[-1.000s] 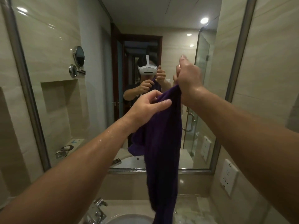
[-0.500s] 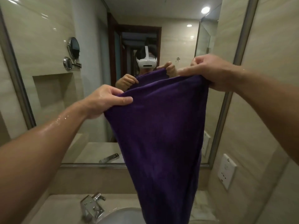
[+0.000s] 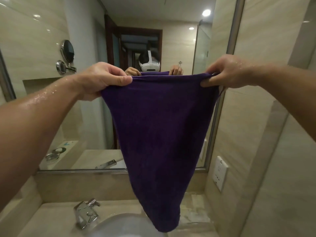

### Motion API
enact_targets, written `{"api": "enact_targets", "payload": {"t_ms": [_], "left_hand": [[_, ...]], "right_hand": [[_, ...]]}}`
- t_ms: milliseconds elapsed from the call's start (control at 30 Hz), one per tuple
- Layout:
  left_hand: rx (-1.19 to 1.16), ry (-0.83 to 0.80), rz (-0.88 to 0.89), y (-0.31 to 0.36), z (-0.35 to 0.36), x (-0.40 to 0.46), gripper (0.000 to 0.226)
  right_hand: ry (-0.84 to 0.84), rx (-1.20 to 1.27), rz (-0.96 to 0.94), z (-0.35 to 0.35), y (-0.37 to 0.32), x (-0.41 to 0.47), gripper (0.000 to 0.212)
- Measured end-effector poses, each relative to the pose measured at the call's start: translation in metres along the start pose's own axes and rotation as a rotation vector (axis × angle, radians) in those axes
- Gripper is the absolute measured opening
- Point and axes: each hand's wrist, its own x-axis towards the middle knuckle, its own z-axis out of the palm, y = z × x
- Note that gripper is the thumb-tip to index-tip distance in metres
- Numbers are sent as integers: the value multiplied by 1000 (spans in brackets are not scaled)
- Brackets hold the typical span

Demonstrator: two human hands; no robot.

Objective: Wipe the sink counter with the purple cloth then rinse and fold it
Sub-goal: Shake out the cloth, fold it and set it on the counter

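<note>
Purple cloth [image 3: 157, 127] held up in front of the mirror [image 3: 95, 117], stretched between both hands. Left grip [image 3: 102, 81] pinching the top left corner between thumb and curled fingers; right grip [image 3: 227, 72] pinching the top right corner likewise. Top edge pulled nearly level, sides narrowing to a point hanging just above the sink [image 3: 123, 226]. Water drops on both forearms. Chrome tap [image 3: 85, 212] left of the basin on the beige worktop [image 3: 195, 212], wet patches to the right of the cloth tip. White socket [image 3: 219, 173] on the right wall, round shaving mirror [image 3: 67, 50] on the left.
</note>
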Motion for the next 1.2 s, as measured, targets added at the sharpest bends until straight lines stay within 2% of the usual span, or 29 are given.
{"api": "enact_targets", "payload": {"t_ms": [100, 233, 400, 567, 667, 767, 833, 900, 967, 1100, 1200], "left_hand": [[22, 19, -4, 10, 5, -5, 92], [10, -10, -44, 13, 12, -20, 81], [-47, -15, -57, 14, 18, -47, 88], [-50, 14, -71, 19, 14, -79, 83], [19, 31, -73, 20, 12, -100, 83], [119, 47, -69, 19, 17, -117, 81], [98, 59, -78, 17, 22, -124, 79], [62, 89, -99, 17, 30, -128, 64], [31, 100, -131, 20, 39, -131, 52], [-96, 85, -183, 26, 53, -128, 62], [-48, 197, -168, 28, 66, -115, 38]], "right_hand": [[-2, -6, 29, -5, 6, -10, 17], [-7, 9, 68, -2, 7, -34, 21], [-112, 205, 110, -7, 7, -68, 8], [-163, 352, 155, -20, 0, -106, 16], [-108, 373, 178, -25, -7, -128, 14], [10, 232, 209, -24, -12, -143, 9], [42, 182, 244, -21, -16, -152, 12], [73, 187, 288, -17, -14, -160, 19], [64, 260, 338, -16, -12, -169, 22], [51, 615, 443, -19, -3, -181, 25], [158, 563, 438, -22, 9, -183, 28]]}}
